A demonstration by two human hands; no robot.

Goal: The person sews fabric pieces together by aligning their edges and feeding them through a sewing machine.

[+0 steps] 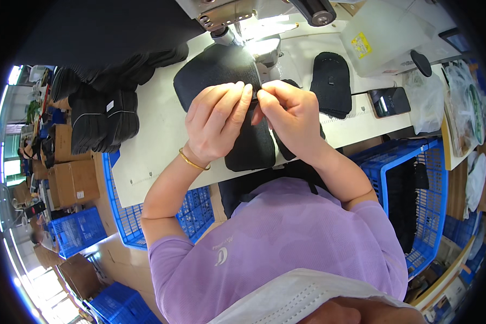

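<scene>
A black padded fabric piece [213, 67] lies on the white table under the lit head of a sewing machine [229, 19]. My left hand [216, 121] rests on its near right part, fingers bent and pressed together at the edge. Beside those fingertips, my right hand [294, 116] pinches the same edge between thumb and forefinger. The two hands nearly touch there, and what lies under their fingertips is mostly hidden. Another black piece [251, 148] sits below my wrists at the table's front edge, partly covered by my hands.
Tied bundles of black pieces [105, 119] are heaped at the left. To the right lie a stack of black shaped pieces [330, 86], a phone [390, 102] and a clear plastic bag [424, 100]. Blue crates stand below the table at left [125, 218] and right [440, 178].
</scene>
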